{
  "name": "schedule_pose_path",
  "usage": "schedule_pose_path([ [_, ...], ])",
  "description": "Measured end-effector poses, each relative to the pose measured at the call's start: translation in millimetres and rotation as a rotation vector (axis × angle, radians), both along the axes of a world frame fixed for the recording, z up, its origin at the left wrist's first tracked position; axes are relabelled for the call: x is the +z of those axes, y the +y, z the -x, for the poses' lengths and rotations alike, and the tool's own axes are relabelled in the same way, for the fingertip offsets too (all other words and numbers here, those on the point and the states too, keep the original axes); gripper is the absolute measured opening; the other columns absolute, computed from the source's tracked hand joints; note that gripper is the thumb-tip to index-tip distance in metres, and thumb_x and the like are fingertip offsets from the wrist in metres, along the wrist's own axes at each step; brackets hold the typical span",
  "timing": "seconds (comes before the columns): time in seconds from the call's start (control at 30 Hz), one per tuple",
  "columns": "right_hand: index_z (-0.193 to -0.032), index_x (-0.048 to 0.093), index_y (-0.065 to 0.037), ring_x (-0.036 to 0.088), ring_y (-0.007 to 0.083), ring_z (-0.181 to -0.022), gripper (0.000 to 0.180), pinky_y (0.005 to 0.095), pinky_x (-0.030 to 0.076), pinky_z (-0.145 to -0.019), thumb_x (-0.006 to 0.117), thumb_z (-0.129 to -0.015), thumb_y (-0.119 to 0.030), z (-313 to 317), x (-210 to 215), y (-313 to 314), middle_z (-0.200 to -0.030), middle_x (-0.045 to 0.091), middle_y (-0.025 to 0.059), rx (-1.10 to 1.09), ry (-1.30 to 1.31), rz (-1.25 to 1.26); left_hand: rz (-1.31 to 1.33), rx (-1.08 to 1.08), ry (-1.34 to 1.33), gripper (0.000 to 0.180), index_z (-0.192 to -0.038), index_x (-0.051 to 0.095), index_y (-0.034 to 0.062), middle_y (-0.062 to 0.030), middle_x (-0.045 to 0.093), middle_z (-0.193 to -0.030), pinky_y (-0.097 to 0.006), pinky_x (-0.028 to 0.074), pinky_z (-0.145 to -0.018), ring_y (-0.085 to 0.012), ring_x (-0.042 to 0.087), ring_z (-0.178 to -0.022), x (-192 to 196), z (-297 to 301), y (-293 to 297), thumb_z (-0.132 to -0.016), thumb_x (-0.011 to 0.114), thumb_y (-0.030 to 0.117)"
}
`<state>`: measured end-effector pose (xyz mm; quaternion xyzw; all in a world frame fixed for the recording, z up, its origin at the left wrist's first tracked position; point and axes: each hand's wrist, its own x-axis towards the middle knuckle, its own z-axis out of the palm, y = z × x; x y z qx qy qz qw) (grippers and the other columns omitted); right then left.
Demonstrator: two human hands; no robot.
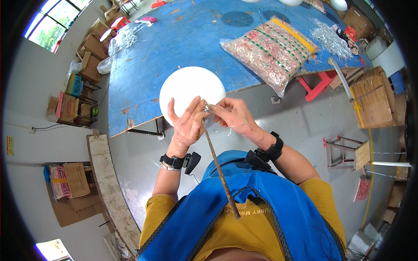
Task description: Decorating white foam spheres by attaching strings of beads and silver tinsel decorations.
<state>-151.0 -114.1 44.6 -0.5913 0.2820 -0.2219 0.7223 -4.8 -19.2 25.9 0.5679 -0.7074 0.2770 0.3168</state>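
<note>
- One white ball (191,82) overlaps the tabletop's (139,78) near edge, toward its left corner.
- Left hand (187,122): grip closes on a brown stick (220,172), outer fingers spread against the ball.
- Right hand (235,115): grip pinches a small patterned piece (207,107) at the stick's top.
- Clear filled packet (272,50) overhangs the near edge, farther right.

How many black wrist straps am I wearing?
2. The left strap is around your left wrist, behind the left hand on the white ball; the right strap is around your right wrist. Both are partly visible.
</note>
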Motion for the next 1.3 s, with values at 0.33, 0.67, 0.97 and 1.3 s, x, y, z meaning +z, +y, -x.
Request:
schedule_pose_path([
  [0.33,-0.07,0.058,0.002,0.049,0.0059,-0.052,0.021,0.0207,0.037,-0.047,0.061,-0.082,-0.015,-1.4,-13.0,-5.0,-0.057,0.055,0.0037,-0.112,-0.002,0.238,-0.038,-0.013,-0.035,0.011,-0.082,0.051,0.0147,-0.0005,0.065,-0.099,-0.058,0.013,-0.103,-0.0151,0.054,-0.11,0.8,2.4,2.6,-0.078,0.055,0.005],
  [0.67,-0.068,0.057,0.0,0.048,0.0073,-0.044,0.028,0.0198,0.033,-0.037,0.063,-0.081,-0.023,-0.5,-10.9,-2.1,-0.056,0.057,0.0051,-0.021,-0.036,-0.267,-0.011,0.015,-0.03,0.011,-0.082,0.053,0.0144,-0.0017,0.065,-0.1,-0.058,0.013,-0.102,-0.0155,0.052,-0.112,-3.0,3.7,2.9,-0.078,0.054,0.004],
  [0.97,-0.072,0.057,0.0,0.053,0.0089,-0.046,0.025,0.0205,0.041,-0.039,0.059,-0.084,-0.021,2.9,-1.9,0.2,-0.06,0.059,0.0072,-0.008,-0.07,-0.285,0.023,0.055,-0.017,0.01,-0.084,0.052,0.0135,-0.0021,0.065,-0.099,-0.057,0.013,-0.102,-0.0159,0.053,-0.112,0.9,3.5,-0.7,-0.08,0.053,0.005],
  [1.3,-0.074,0.059,0.001,0.056,0.0105,-0.049,0.024,0.0207,0.044,-0.043,0.058,-0.085,-0.02,4.8,-11.2,-2.1,-0.064,0.061,0.0096,0.032,-0.114,-0.39,0.038,0.053,-0.013,0.011,-0.085,0.052,0.0137,-0.0018,0.066,-0.098,-0.056,0.012,-0.102,-0.0158,0.053,-0.112,3.3,7.5,-4.6,-0.081,0.051,0.004],
])
